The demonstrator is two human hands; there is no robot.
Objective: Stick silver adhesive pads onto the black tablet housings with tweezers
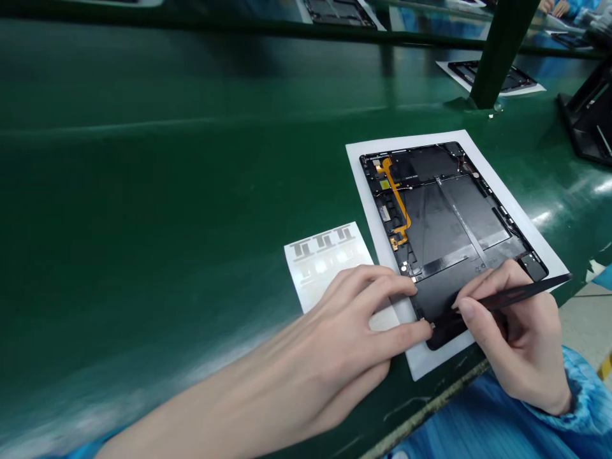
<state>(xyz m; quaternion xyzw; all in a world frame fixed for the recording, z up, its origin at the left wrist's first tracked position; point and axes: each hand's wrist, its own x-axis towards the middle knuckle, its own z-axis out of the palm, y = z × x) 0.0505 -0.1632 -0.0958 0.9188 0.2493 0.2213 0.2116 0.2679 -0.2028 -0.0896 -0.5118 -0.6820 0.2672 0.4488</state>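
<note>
A glossy green bench top [167, 191] carries a white sheet [368, 185] near its front edge, with a smaller label sheet [325, 255] just beside it on the left. Farther back, a second white sheet [452, 71] lies by a green post [502, 51]. A black stand [588, 121] sits at the right.

A flat black tablet with its back cover off [449, 217] lies on a white paper sheet [368, 191] near the green desk's [191, 191] edge. An orange ribbon cable [399, 201] runs down its left side. A slim black pointed tool [521, 294], pinched in the right hand [521, 338], slants low over the tablet's near end.
</note>
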